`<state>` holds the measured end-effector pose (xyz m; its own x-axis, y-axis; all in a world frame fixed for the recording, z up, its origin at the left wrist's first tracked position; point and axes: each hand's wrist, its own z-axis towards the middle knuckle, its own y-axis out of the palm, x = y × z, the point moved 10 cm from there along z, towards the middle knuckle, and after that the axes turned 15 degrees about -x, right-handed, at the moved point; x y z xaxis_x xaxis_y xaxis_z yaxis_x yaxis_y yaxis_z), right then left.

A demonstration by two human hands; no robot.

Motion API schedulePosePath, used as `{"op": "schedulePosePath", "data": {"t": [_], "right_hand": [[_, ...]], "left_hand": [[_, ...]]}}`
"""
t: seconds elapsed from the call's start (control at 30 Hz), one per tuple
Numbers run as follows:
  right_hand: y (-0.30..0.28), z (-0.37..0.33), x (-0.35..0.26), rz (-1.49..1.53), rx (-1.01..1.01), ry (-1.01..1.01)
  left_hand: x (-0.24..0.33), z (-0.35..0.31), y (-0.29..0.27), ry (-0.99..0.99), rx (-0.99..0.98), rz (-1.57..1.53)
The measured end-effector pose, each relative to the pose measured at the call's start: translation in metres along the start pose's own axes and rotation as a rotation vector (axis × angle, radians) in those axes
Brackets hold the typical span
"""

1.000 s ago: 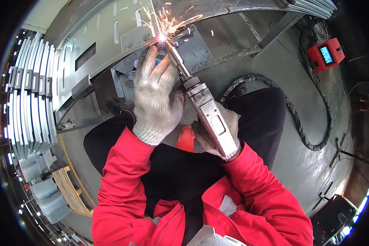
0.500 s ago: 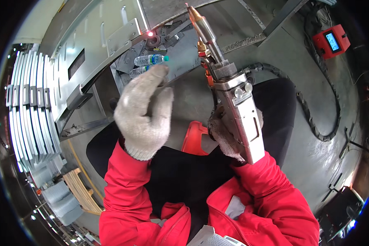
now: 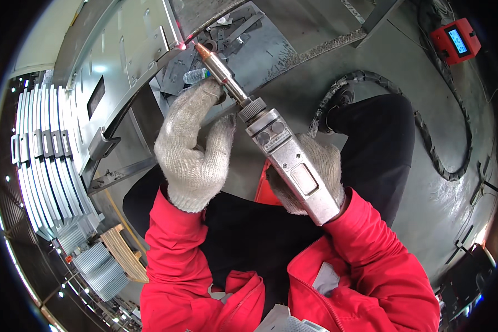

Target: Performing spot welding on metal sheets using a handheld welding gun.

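Observation:
My right hand (image 3: 327,169), in a knitted whitish glove, is closed around the silver body of a handheld laser welding gun (image 3: 285,149). Its copper-coloured nozzle tip points up and left, close to the corner of a slotted sheet-metal panel (image 3: 131,52), where a red light spot glows. My left hand (image 3: 191,144), gloved alike, is curved with its thumb apart from the fingers. Its fingertips lie beside the gun's barrel; whether they touch it I cannot tell. Part of my right fingers is hidden behind the gun.
Metal scraps and a plastic bottle (image 3: 196,76) lie on a grey plate (image 3: 260,50) beyond my hands. A dark wrapped cable (image 3: 426,133) loops across the floor at right, near a red box with a screen (image 3: 455,41). Stacked metal panels (image 3: 47,166) stand at left.
The gun has swung left and its nozzle now sits near the panel corner. My left hand has stayed nearly in place, its fingertips now beside the barrel.

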<state>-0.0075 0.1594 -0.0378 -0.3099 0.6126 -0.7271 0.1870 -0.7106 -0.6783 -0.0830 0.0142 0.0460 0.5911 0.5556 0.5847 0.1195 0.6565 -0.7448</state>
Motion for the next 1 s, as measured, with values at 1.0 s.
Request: {"op": "schedulePosePath", "data": {"t": [1.0], "right_hand": [[-0.008,-0.004,-0.005,0.047,0.099,-0.089]], "left_hand": [[0.015,-0.002,-0.009,0.047,0.05,0.1]]}}
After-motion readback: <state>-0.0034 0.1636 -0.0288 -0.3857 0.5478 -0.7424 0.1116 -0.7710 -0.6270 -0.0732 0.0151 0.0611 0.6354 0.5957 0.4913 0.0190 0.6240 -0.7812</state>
